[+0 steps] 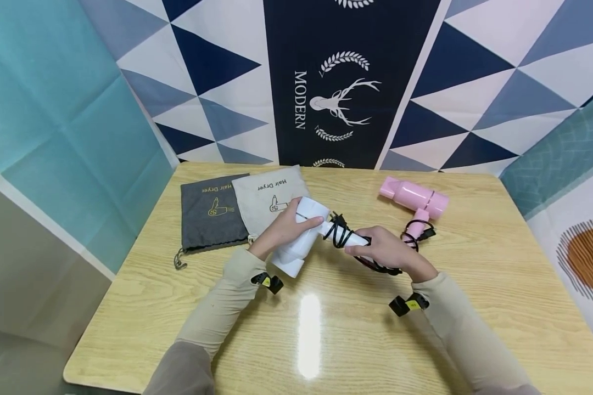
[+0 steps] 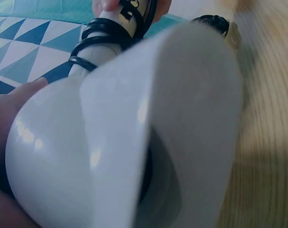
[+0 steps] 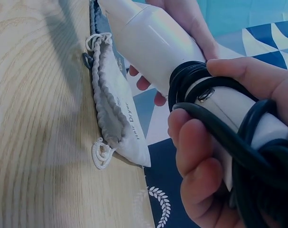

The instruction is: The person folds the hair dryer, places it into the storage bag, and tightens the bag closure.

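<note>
A white hair dryer [image 1: 294, 245] is held between both hands above the table. My left hand [image 1: 287, 224] grips its barrel, thumb across the top. Around the handle, wrapped in black cord [image 1: 340, 235], curl the fingers of my right hand [image 1: 381, 248]. In the left wrist view the white nozzle [image 2: 196, 95] fills most of the picture, hiding much of the left hand. The right wrist view shows the dryer's barrel [image 3: 155, 45] and the right fingers [image 3: 196, 166] around the corded handle. A light drawstring bag [image 1: 269, 192] printed "Hair Dryer" lies just beyond the left hand.
A dark grey drawstring bag [image 1: 210, 216] lies left of the light one, partly under it. Toward the back right rests a pink hair dryer [image 1: 415, 197], its handle wrapped in black cord. The wooden table [image 1: 514, 285] meets a patterned cloth [image 1: 217, 71] at its back edge.
</note>
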The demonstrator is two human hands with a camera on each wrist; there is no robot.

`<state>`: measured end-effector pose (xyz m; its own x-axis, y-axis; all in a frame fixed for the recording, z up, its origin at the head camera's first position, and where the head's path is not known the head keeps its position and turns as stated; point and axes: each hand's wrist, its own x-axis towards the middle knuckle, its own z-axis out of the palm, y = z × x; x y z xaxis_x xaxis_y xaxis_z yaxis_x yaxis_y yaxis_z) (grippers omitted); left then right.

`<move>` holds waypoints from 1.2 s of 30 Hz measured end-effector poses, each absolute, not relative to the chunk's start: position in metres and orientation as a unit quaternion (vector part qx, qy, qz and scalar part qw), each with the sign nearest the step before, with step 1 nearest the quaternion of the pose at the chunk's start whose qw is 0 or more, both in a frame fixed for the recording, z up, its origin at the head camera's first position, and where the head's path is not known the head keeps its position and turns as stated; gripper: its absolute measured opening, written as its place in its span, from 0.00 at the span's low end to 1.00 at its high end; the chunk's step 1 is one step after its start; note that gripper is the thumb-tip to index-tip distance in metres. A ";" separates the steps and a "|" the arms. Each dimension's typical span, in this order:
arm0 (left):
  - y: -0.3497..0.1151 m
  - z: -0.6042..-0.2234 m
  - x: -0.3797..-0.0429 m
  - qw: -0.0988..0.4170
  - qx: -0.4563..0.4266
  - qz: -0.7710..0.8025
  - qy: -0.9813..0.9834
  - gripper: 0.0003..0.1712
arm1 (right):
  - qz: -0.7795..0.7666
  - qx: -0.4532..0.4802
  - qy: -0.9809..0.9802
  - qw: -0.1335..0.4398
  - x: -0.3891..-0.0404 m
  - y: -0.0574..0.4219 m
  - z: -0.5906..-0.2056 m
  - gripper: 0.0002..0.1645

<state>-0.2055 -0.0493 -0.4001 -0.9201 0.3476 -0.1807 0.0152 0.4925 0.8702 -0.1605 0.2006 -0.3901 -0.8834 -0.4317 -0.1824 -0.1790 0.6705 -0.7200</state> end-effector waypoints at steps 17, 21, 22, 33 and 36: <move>-0.051 -0.401 -0.203 0.127 0.073 0.503 0.852 0.50 | -0.376 -0.167 0.898 0.156 -0.162 0.192 -0.395 0.22; -0.053 -0.401 -0.203 0.115 0.066 0.506 0.852 0.51 | -0.383 -0.162 0.897 0.150 -0.163 0.187 -0.395 0.22; -0.053 -0.401 -0.203 0.114 0.065 0.508 0.851 0.51 | -0.384 -0.162 0.897 0.149 -0.163 0.187 -0.395 0.22; -0.049 -0.404 -0.197 0.104 0.037 0.503 0.857 0.50 | -0.397 -0.150 0.895 0.139 -0.159 0.185 -0.405 0.23; -0.047 -0.404 -0.197 0.098 0.032 0.504 0.858 0.50 | -0.400 -0.146 0.895 0.135 -0.158 0.186 -0.405 0.22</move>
